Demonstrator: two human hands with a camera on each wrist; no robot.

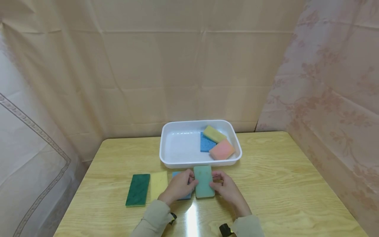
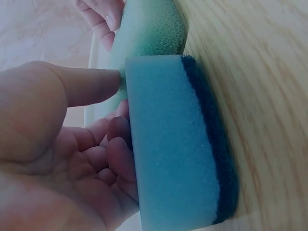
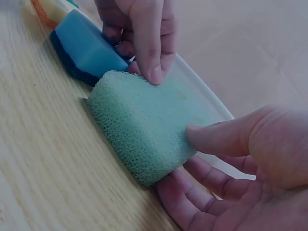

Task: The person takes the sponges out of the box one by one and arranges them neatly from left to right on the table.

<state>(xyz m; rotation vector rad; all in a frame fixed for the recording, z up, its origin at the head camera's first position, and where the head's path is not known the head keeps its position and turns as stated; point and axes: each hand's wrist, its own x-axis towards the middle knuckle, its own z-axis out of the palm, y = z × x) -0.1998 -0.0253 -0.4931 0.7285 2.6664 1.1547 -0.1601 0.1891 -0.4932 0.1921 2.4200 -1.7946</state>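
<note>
A light green sponge (image 1: pixel 203 181) lies in front of the tray, held between both hands. My right hand (image 1: pixel 226 187) pinches its right edge, thumb (image 3: pixel 216 137) on top and fingers (image 3: pixel 192 192) underneath, so that side is tilted off the wood. My left hand (image 1: pixel 180 186) presses its thumb (image 2: pixel 91 84) against the green sponge's (image 2: pixel 149 29) left edge. Its curled fingers lie along a blue sponge (image 2: pixel 178 144) with a dark blue underside, flat on the table and partly hidden under that hand.
A white tray (image 1: pixel 177 154) behind the hands holds a yellow sponge (image 1: pixel 214 133), a blue sponge (image 1: pixel 206 143) and a pink sponge (image 1: pixel 222 149). Left of the hands lie a yellow sponge (image 1: pixel 159 184) and a dark green sponge (image 1: pixel 138 189). Curtains surround the wooden table (image 1: pixel 281 184).
</note>
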